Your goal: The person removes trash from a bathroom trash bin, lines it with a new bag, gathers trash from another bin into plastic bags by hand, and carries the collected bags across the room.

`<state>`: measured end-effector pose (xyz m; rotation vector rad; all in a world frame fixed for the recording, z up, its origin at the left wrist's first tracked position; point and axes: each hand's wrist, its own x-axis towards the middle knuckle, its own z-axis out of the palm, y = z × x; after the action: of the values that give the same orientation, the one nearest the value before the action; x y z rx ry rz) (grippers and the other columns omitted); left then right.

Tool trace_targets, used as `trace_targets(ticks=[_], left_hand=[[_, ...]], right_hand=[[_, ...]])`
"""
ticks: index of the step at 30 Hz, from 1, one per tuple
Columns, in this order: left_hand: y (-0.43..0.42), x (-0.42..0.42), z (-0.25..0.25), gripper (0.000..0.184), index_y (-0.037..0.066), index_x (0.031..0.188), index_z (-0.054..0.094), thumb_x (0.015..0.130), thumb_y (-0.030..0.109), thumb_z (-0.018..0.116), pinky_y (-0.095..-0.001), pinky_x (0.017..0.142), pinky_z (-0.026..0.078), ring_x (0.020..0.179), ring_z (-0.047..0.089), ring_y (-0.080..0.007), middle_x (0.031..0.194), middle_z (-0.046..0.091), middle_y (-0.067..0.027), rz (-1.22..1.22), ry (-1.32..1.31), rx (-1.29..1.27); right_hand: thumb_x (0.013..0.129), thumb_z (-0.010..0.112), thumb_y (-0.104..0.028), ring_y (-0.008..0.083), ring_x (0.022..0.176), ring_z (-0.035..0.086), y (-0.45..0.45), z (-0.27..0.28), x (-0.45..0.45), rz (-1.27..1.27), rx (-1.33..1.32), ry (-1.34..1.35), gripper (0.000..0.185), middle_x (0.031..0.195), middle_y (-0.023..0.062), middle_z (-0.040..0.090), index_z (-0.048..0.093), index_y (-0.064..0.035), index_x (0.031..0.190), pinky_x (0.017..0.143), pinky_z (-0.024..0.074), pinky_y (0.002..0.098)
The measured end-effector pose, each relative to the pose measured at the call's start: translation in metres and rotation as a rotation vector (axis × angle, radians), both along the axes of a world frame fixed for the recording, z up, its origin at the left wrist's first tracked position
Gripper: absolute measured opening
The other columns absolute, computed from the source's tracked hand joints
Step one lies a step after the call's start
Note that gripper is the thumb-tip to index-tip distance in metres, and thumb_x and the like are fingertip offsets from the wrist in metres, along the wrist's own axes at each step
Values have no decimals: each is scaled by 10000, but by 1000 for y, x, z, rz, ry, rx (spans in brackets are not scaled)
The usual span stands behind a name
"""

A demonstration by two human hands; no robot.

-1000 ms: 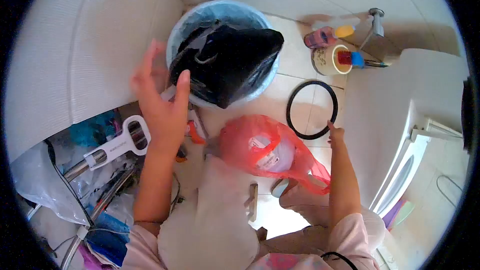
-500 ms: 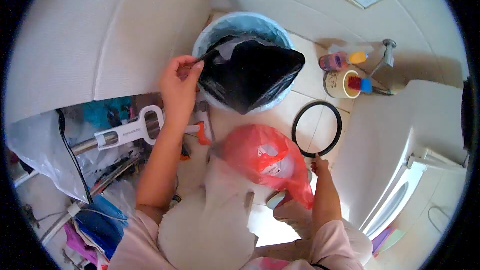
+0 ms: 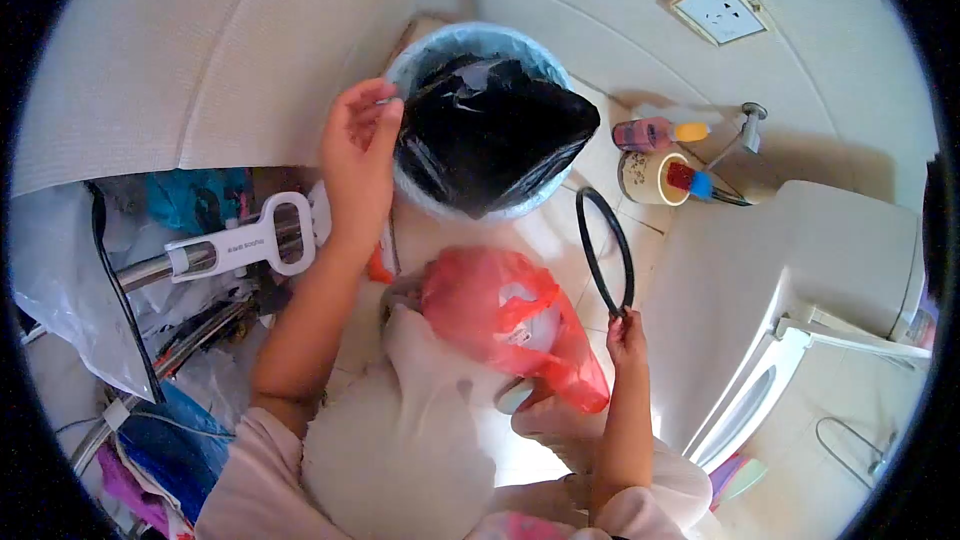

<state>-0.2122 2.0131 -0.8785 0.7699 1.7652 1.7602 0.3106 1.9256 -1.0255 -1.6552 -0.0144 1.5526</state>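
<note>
My left hand [image 3: 362,135] is at the left rim of a pale blue bin [image 3: 413,175], its fingers curled loosely and apart, close beside a black plastic bag [image 3: 490,130]. The bag lies bunched over the bin's mouth, its point hanging over the near rim. In my right hand [image 3: 627,340], a thin black ring [image 3: 600,245] is gripped at its lower end and stands tilted, nearly edge-on to me. A red translucent plastic bag [image 3: 480,300] with something whitish inside hangs in front of my lap, left of my right forearm.
Against the wall stand a pink bottle with a yellow cap [image 3: 645,135] and a cream pot [image 3: 640,178] holding a red-and-blue brush. A white toilet [image 3: 770,270] is at the right. A rack with a white handle [image 3: 235,248] and plastic bags fills the left side.
The black ring has been lifted off the floor by my right hand and tipped up on edge. My left fingers have loosened from the black bag's edge. The view has shifted slightly.
</note>
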Motion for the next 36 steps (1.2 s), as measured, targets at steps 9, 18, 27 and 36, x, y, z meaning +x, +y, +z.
trace_targets(ticks=[9, 18, 27, 36], left_hand=[[-30, -2, 58, 375, 0, 1198, 540, 988, 307, 497, -297, 861, 478, 941, 595, -165, 1076, 639, -115, -47, -13, 83], [-50, -18, 43, 421, 19, 1230, 515, 925, 293, 611, -293, 782, 475, 919, 567, -177, 1085, 611, -108, -40, 53, 5], [-38, -19, -25, 348, 46, 1195, 587, 860, 72, 680, -315, 809, 506, 965, 582, -176, 1099, 621, -91, -61, 238, -375], [-9, 3, -35, 281, 46, 1120, 636, 846, -14, 623, -317, 890, 475, 956, 595, -214, 1073, 627, -112, -5, 446, -249]], right_hand=[[964, 574, -222, 123, 661, 595, 84, 172, -164, 399, 391, -128, 229, 878, 93, 676, 594, 2, 1009, 616, 510, 258], [976, 557, -188, 155, 611, 625, 156, 181, -252, 870, 479, -337, 262, 831, 114, 674, 615, 67, 984, 544, 541, 267], [988, 538, -207, 150, 597, 615, 166, 153, -257, 987, 463, -350, 277, 800, 93, 656, 616, 59, 992, 557, 538, 267], [995, 527, -243, 115, 532, 537, 167, 123, -258, 700, 605, -421, 291, 712, 73, 611, 607, 33, 948, 469, 429, 255]])
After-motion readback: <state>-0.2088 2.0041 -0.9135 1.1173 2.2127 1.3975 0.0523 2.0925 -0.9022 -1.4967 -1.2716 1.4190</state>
